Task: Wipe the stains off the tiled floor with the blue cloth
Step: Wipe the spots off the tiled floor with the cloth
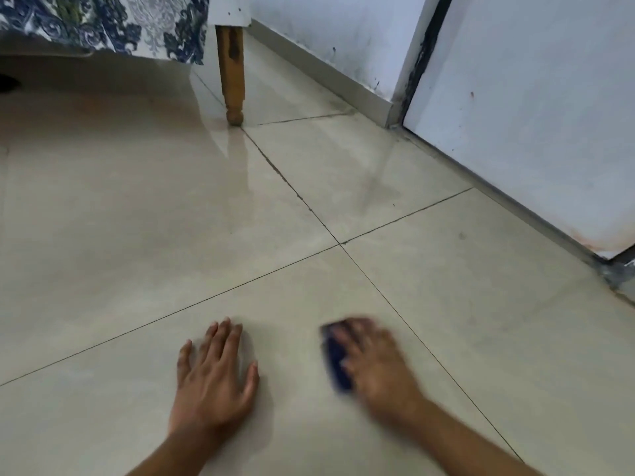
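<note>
- Kneeling low over a tiled floor, a person braces the left hand flat on the glossy tile, fingers straight, spread and holding nothing.
- The right hand, at about 5 o'clock in the head view, presses the blue cloth against the same tile; motion blur smears the hand, so the fingers appear to lie over the cloth rather than curl round it, and the exact grip cannot be told.
- The cloth shows only as a dark blue strip along the thumb side of the hand, bunched small under the palm and touching the floor.
- It will likely handle as a light, soft, limp thing: it yields to pressure, folds on itself and slides readily on the polished tile, so the sound place to hold it is from above, palm over its middle, with the fingers pinning its leading edge.
- The visible strip runs its long axis roughly from 11 o'clock to 5 o'clock, the far end pointing toward the grout crossing at the frame's centre.
- Faint grey smears lie well apart from the cloth, toward 1 o'clock near the white door.
- A wooden furniture leg stands at 11 o'clock beneath a patterned blue-and-white fabric.
</note>
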